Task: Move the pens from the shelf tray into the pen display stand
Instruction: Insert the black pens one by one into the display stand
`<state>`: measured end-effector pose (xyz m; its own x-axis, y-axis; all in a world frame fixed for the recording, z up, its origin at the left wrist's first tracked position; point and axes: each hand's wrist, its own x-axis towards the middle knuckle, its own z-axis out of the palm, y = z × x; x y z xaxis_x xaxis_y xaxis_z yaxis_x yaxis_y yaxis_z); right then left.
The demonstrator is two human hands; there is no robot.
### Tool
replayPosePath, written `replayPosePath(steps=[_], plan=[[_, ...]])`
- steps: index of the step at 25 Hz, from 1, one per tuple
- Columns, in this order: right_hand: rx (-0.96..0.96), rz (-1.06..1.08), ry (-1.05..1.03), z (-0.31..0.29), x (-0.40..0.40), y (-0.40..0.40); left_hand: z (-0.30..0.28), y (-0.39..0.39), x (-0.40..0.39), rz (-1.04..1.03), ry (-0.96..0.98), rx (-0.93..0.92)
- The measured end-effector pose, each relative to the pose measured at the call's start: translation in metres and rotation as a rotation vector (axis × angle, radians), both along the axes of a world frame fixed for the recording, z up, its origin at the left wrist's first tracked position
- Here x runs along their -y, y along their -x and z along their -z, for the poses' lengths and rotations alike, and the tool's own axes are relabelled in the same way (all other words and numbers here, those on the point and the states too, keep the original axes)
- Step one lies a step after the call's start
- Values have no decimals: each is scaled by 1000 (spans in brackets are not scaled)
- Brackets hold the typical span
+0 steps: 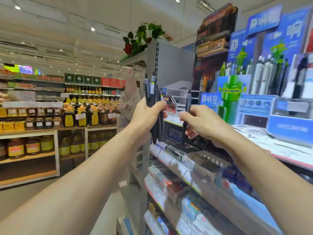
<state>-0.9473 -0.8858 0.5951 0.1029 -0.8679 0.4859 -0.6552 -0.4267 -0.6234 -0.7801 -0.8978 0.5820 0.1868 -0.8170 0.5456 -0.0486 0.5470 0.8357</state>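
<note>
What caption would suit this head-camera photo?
Left hand grips a bundle of dark pens while right hand pinches a single pen beside stationery shelves.

Pen display stand point(264, 92) crowding shelf

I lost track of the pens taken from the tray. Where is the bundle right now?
In the head view, the bundle of dark pens stands upright at centre, gripped by the left hand, just left of the right hand pinching a single pen.

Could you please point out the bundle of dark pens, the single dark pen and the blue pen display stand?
bundle of dark pens point(156, 128): head view, lower barrels.
single dark pen point(188, 103): head view, upper barrel.
blue pen display stand point(254, 106): head view, front panel.
</note>
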Motion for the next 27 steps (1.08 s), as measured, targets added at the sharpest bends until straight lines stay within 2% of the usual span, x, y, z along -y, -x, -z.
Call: replayPosePath(steps=[6,10,13,23,27], plan=[[-117,177,110,-26,90,-39,-20,-30,135,212,40,-71],[-54,343,197,-53,141,-57,-58,-49,219,419,84,-55],[-37,443,184,-79,175,-68,-90,-58,265,569,120,-42],[50,561,216,-139,245,-59,-140,-52,327,778,86,-22],[89,592,163,-158,273,-44,-159,-40,333,851,84,35]])
